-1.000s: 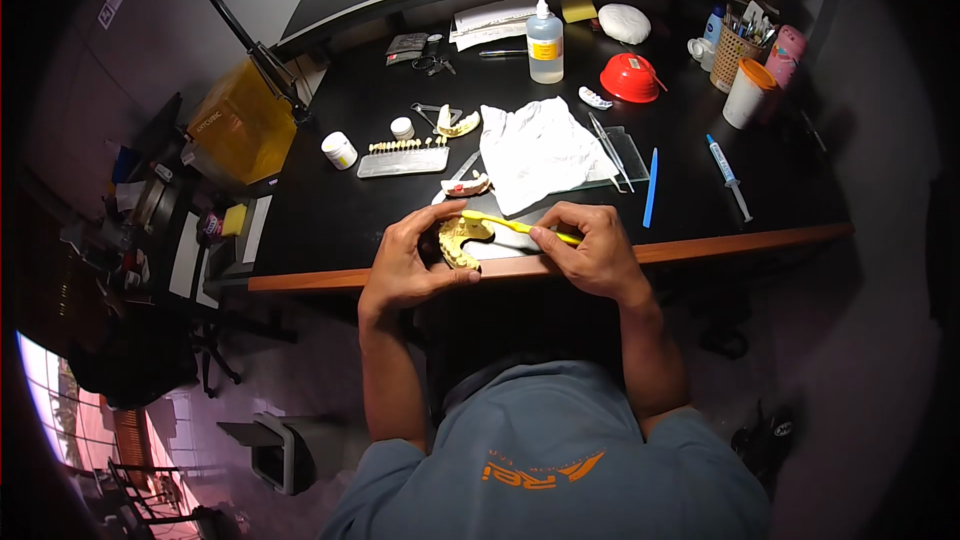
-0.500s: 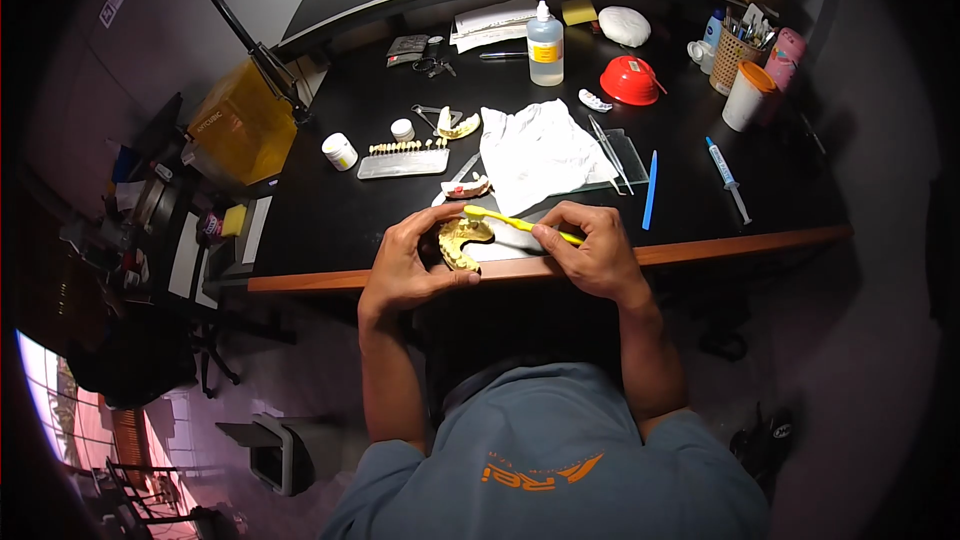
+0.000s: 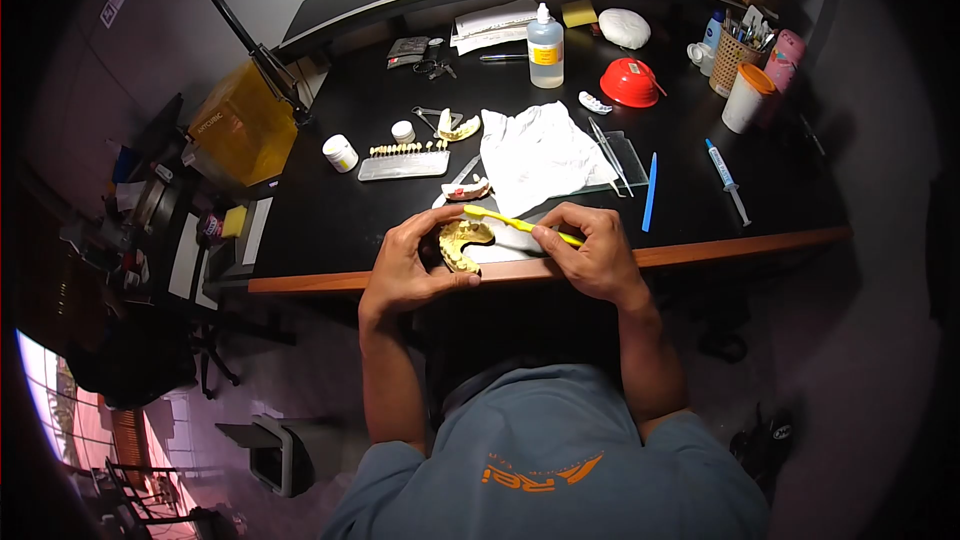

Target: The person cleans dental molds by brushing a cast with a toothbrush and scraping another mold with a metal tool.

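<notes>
My left hand [image 3: 408,258] holds a yellowish, horseshoe-shaped dental model [image 3: 458,245] at the table's front edge, fingers along its top and thumb below. In my right hand [image 3: 592,252] is a yellow toothbrush [image 3: 510,221], pinched between thumb and fingers. Its head reaches the upper rim of the dental model, close to my left fingertips; I cannot tell whether it touches. Just beyond lies another dental model [image 3: 466,190] with a red patch. A white cloth [image 3: 540,155] is spread in front of my hands.
Tweezers [image 3: 610,157] lie on a dark glass plate [image 3: 628,162]. To the right are a blue stick [image 3: 651,192] and a syringe [image 3: 729,181]. A tooth shade guide [image 3: 403,164] and white jar [image 3: 340,153] stand left. Behind are a clear bottle [image 3: 545,48] and red bowl [image 3: 630,82].
Hardly anything differs. Both hands keep their grips, with the dental model and toothbrush in almost the same place.
</notes>
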Tool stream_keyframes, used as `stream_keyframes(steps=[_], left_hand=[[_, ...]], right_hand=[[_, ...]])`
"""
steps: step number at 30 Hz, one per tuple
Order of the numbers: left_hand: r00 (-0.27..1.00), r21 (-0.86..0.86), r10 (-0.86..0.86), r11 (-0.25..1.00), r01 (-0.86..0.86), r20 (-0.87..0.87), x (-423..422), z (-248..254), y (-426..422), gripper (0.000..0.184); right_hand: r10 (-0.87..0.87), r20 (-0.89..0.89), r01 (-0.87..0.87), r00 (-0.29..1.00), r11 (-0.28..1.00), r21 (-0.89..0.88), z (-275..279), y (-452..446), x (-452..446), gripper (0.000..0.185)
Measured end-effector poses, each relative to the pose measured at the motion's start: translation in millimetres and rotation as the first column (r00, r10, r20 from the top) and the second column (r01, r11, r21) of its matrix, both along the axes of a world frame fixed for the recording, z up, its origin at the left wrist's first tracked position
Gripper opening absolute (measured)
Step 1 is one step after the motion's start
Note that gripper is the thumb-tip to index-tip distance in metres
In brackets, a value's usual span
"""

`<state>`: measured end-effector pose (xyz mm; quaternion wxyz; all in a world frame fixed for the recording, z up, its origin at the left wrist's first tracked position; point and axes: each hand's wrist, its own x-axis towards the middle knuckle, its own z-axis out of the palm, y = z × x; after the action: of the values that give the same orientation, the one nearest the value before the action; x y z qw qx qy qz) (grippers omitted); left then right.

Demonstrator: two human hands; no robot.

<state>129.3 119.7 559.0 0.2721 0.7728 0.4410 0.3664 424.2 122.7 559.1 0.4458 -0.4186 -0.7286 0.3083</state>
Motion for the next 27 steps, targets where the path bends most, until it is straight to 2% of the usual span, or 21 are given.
stream_keyframes(steps=[11,14,17,20,27], left_hand=[[1.0,0.004,-0.009,1.0,0.009,0.009,-0.3,-1.6,1.1,0.092],[1.0,0.028,-0.01,1.0,0.01,-0.001,0.0,-2.2,1.2,0.092],[1.0,-0.005,-0.007,1.0,0.007,0.027,0.7,-2.0,0.4,0.092],[1.0,0.019,-0.007,1.0,0.007,0.007,0.6,-2.2,1.3,0.092],[1.0,-0.016,-0.006,1.0,0.007,0.023,0.8,-1.2,-0.1,0.092]], right_hand=[[0.002,-0.001,-0.002,1.0,0.999,-0.036,-1.0,0.1,1.4,0.025],[0.024,-0.004,-0.024,1.0,1.0,0.008,-1.6,-0.2,0.2,0.025],[-0.008,-0.034,0.007,0.999,1.0,-0.01,1.6,-1.6,-0.2,0.025],[0.009,0.022,-0.008,1.0,0.999,-0.032,1.4,-1.2,1.3,0.025],[0.003,-0.008,-0.003,1.0,1.0,0.004,-1.1,-0.8,0.5,0.025]])
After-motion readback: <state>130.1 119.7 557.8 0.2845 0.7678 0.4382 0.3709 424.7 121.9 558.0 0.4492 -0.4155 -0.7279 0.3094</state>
